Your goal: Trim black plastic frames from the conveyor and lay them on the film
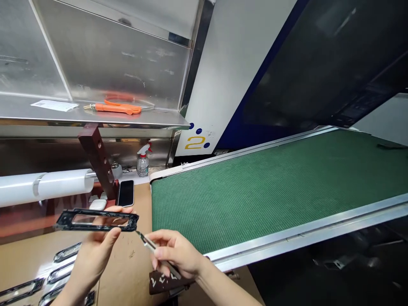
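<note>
My left hand (95,253) holds up a black plastic frame (68,220), long and narrow with a rectangular opening, its thumb on the near edge and its fingers behind. Between the thumb and fingers of my right hand (178,250) is a slim craft knife (159,255) with a pale handle. The knife's tip points up and left and meets or nearly meets the frame's right end; actual contact is too small to tell. Several similar black frames (62,272) lie on the brown work surface (117,272) at the lower left.
A green conveyor belt (255,191) with metal rails runs off to the right. Behind the hands are a phone (126,193), a spray bottle (143,163), a white case (98,205) and a white film roll (57,185). An orange electric screwdriver (117,108) rests on the metal shelf (159,119).
</note>
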Demonstrator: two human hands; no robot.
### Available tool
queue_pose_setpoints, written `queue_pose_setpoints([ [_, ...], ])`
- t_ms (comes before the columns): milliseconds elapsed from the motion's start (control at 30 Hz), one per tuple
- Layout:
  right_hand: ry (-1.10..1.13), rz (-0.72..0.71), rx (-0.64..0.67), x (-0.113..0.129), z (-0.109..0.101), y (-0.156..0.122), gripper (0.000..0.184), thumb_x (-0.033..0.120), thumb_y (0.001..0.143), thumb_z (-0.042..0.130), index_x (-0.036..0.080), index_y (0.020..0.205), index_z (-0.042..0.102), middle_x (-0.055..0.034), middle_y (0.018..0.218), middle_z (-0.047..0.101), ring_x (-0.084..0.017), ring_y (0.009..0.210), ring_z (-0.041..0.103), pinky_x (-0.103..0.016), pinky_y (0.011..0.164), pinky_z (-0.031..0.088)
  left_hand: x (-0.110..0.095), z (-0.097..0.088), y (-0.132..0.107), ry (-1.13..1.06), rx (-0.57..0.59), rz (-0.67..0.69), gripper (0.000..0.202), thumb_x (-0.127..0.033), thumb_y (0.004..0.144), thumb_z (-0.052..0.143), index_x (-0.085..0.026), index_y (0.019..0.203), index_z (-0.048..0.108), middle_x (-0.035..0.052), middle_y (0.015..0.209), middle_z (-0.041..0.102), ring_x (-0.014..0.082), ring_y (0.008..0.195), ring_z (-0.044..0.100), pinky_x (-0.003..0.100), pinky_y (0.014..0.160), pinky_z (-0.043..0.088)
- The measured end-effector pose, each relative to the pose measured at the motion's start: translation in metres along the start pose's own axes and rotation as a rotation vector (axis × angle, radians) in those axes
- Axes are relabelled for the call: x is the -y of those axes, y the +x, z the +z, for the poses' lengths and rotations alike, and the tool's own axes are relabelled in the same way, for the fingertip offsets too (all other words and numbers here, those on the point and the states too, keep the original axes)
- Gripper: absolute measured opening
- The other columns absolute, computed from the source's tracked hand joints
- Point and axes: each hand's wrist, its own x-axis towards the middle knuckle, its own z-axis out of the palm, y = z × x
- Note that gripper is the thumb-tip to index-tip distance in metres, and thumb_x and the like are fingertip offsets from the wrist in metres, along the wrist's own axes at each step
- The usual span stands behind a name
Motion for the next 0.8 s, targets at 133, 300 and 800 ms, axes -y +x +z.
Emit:
queue_pose_setpoints([
  [133,-0.236,-0.056,-0.111,0.019,-0.007,-0.010,0.050,0.048,0.075,0.074,0.017,0.113,0.065,0.0042,0.068,0.056,-0.004,0.047,0.047,-0.017,0.046,0.039,0.004,-0.008,0.014,-0.189,0.039,-0.127,0.064,-0.058,0.056,0.081,-0.027,0.109,0.064,0.0039,0.094,0.076,0.0232,0.091,0.067,0.024,0.081,0.050],
  [300,-1.193,-0.477,-0.220,0.059,0.000,-0.030,0.037,0.040,0.101,0.038,0.022,0.123,0.061,-0.0009,0.077,0.061,-0.011,0.065,0.051,-0.024,0.062,0.042,-0.014,0.003,0.004,-0.380,0.154,-0.317,0.055,-0.058,0.058,0.080,-0.022,0.099,0.072,0.0036,0.077,0.071,0.0184,0.065,0.063,0.025,0.062,0.053],
  [800,-2.006,-1.110,-0.139,0.095,0.028,-0.029,0.027,0.015,0.097,0.045,0.026,0.108,0.068,0.0010,0.079,0.061,-0.012,0.075,0.052,-0.029,0.076,0.035,-0.038,0.014,-0.021,-0.473,0.286,-0.443,0.034,-0.049,0.071,0.075,-0.030,0.099,0.075,0.0035,0.083,0.070,0.0193,0.078,0.064,0.027,0.074,0.053],
])
